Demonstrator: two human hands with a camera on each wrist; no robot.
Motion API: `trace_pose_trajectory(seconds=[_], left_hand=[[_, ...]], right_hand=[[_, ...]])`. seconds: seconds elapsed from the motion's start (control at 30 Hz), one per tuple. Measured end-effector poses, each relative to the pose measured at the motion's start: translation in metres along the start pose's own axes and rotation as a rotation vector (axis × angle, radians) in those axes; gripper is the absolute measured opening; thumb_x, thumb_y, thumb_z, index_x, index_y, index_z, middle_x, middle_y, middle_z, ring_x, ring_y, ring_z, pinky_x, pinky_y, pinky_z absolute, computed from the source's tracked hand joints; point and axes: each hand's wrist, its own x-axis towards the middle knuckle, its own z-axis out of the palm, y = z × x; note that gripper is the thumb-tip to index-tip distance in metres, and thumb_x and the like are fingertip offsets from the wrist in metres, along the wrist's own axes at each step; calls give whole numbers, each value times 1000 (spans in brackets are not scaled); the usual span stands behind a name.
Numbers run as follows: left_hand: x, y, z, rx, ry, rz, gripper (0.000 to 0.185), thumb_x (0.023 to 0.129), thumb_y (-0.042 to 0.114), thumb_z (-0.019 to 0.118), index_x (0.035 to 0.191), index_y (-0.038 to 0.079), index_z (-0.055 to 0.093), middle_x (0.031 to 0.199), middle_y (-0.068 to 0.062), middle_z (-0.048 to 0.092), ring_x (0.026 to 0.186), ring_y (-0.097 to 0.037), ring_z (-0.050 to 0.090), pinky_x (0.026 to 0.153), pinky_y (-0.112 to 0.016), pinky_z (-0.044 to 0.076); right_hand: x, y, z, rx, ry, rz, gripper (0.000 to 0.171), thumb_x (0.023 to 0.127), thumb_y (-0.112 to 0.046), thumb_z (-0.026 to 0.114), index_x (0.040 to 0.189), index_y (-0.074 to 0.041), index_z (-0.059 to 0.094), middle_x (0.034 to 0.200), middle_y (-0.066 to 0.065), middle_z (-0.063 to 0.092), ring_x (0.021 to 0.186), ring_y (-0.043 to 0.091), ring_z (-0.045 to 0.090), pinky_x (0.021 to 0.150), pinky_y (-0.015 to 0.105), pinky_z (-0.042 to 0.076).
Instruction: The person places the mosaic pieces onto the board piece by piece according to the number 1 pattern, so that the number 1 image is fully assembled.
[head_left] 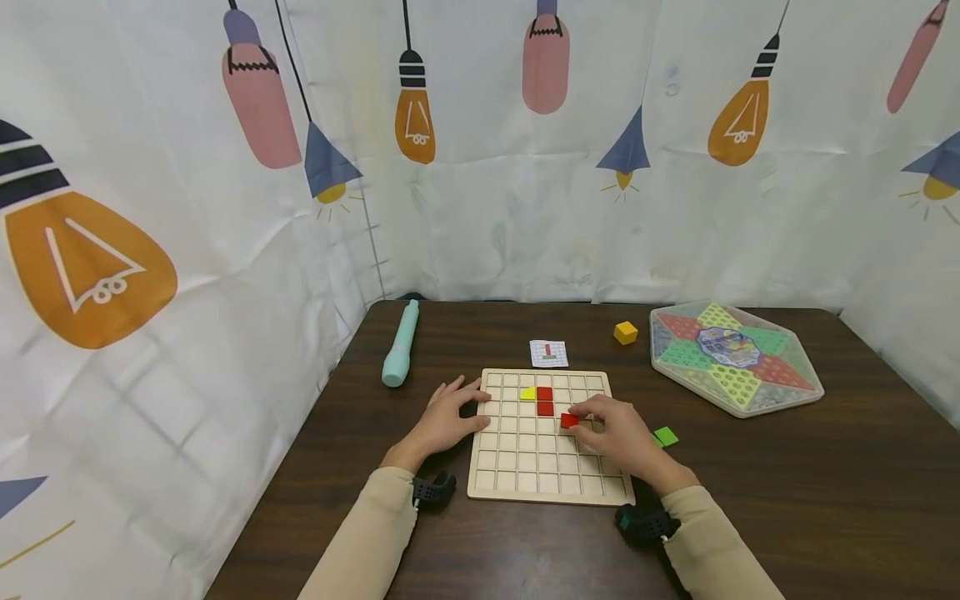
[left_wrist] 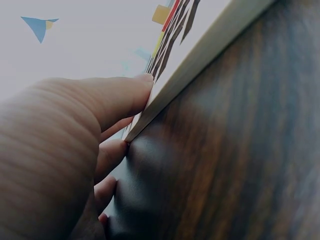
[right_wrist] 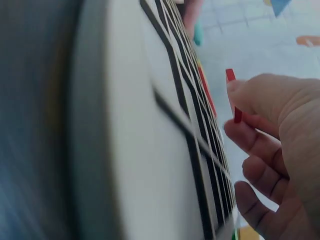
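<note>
A light wooden grid board [head_left: 517,462] lies on the table. My left hand [head_left: 447,417] rests at its left edge, thumb and fingers spread apart; in the left wrist view the thumb [left_wrist: 122,95] and fingertips touch the board's side. On the board sit two red square tiles [head_left: 544,401], one above the other, with a yellow tile [head_left: 528,393] left of the upper one. My right hand [head_left: 618,433] pinches another red square tile [head_left: 568,421] between thumb and finger, over the board's right half. From the right wrist, this tile [right_wrist: 233,95] shows edge-on, raised above the grid.
Green tiles [head_left: 665,436] lie right of the board, partly behind my right hand. A small pattern card [head_left: 549,353] is beyond the board, a yellow cube [head_left: 626,333] further right. A hexagonal game box [head_left: 738,358] lies at right, a teal bottle-shaped object [head_left: 401,343] at left.
</note>
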Motion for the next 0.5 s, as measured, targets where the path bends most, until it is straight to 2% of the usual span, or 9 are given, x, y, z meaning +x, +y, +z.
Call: trace_pose_trajectory(seconds=[0.2,0.43,0.5], left_hand=[[0,0,0,-4,3,-5,38,92,25,69,129,13,64,154,-9,39,148,-33,19,120,-55,3],[-1,0,-1,-18,2,1,38,92,25,69,128,12,65,153,-10,39,148,-34,19,119,-55,3],[-1,0,-1,-21,2,3,38,92,24,69,128,12,65,153,-10,39,148,-34,19,119,-55,3]], right_hand=[[3,-11,13,-20,25,-25,24,86,-22,77,109,-15,75,103,-6,67,88,10,59,76,32,53],[4,-13,23,-56,17,-26,24,85,-23,78,109,-18,75,94,-12,63,73,9,47,62,24,41],[5,-13,26,-63,25,-29,25,84,-24,79,109,-18,75,94,-12,62,72,9,47,62,24,41]])
